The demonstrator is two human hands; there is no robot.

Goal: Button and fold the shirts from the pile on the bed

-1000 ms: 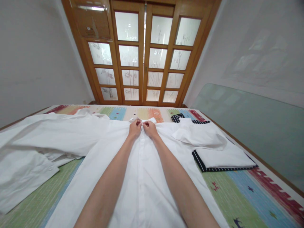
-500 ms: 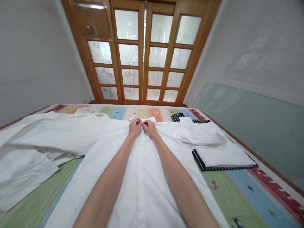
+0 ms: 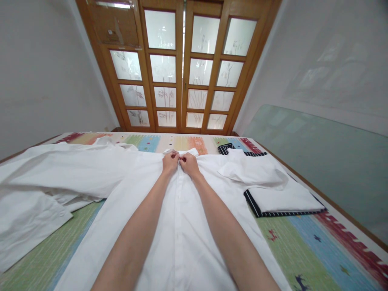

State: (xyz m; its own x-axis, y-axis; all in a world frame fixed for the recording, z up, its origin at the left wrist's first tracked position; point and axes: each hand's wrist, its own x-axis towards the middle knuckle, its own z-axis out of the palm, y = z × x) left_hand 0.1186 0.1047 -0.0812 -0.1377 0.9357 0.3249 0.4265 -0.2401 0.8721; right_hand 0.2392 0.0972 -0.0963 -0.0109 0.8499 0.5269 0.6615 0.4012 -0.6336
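Observation:
A white long-sleeved shirt [image 3: 142,178] lies spread front side up, its collar at the far end and its button strip running down the middle. At the top of that strip, just below the collar [image 3: 191,152], both hands pinch the cloth. My left hand [image 3: 170,161] has thumb and fingertips closed on the placket edge. Right beside it, my right hand [image 3: 188,164] grips the other side, fingers curled in. Whether a button sits between the fingertips is too small to tell. The left sleeve [image 3: 33,210] stretches out, while the right sleeve [image 3: 257,171] lies bunched.
Under the shirt is a patterned, striped cover [image 3: 309,242]. Dark striped cloth [image 3: 257,204] shows beneath the right sleeve, with more dark striped fabric [image 3: 226,148] farther back. A pale green panel [image 3: 318,157] stands along the right. Wooden glazed doors [image 3: 182,68] close the far end.
Both hands stay at the collar, with the fingertips shifted slightly and the right hand turned a little more over the placket. The shirt keeps its place; the view has moved very slightly.

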